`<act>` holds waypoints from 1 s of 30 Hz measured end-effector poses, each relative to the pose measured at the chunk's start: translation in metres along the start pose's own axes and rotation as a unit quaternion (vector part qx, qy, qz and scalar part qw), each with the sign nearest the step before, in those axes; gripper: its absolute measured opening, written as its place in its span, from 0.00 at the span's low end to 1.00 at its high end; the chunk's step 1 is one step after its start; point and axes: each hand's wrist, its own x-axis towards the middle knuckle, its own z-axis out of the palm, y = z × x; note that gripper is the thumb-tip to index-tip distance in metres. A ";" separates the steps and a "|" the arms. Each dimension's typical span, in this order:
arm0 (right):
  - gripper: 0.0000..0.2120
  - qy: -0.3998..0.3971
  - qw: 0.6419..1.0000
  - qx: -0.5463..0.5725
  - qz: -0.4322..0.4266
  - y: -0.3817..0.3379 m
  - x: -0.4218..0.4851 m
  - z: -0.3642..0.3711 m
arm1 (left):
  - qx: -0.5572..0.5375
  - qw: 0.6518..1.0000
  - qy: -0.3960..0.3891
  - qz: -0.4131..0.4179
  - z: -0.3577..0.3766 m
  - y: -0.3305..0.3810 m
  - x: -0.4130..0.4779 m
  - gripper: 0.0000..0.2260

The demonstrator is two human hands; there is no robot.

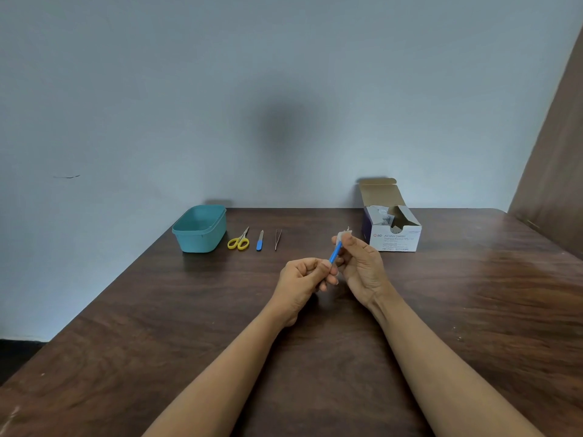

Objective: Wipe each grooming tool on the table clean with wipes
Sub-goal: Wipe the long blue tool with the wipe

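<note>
Fingers [318, 269] of the left hand [304, 279] are curled tight round the low end of a blue-handled tool [335, 254]. Right hand [361, 266]: thumb and fingers [348, 240] pinch a white wipe [340, 237] round the tool's top end, and a sliver of metal tip pokes out above it. Tool type: can't tell. It's held in the air over the desk [189, 326] near the middle, tilted, with the top leaning to 1 o'clock.

Step in hand looks like wiping the working end. To do it well:
- treat the left grip as the fixed anchor, no sliding
- wrap the wipe fully round the shaft and draw it one way, handle to tip
- roll the tool a little between strokes so every face gets covered
- go light at the tip so it doesn't go through the wipe into a fingertip
- swap ends afterwards; the handle under the left fingers gets no wipe as held

Pose: both forearms come in from 6 o'clock and converge. Left knuckles face up, palm turned inward. Right wrist is cocked back, palm facing the left hand, lower fingers loosely curled under the pinch.

Waiting on the desk at 11 o'clock from the hands: scissors [239, 241], nail file [259, 241], tweezers [277, 239] in a row, with a teal tub [200, 230] at the row's 9 o'clock end. Open swab box [396, 238] sits at 1 o'clock, near the right hand.
</note>
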 end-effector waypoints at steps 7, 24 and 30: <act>0.07 0.071 0.992 -0.100 -0.025 0.003 -0.001 0.002 | 0.120 0.985 0.104 0.065 0.004 -0.006 -0.003 0.09; 0.05 -0.043 0.976 -0.209 -0.037 0.005 -0.004 0.001 | 0.134 0.976 0.142 0.095 0.003 -0.007 -0.001 0.10; 0.06 -0.066 0.970 -0.235 -0.018 0.005 -0.004 -0.003 | 0.019 0.985 0.164 0.041 -0.004 -0.005 0.003 0.09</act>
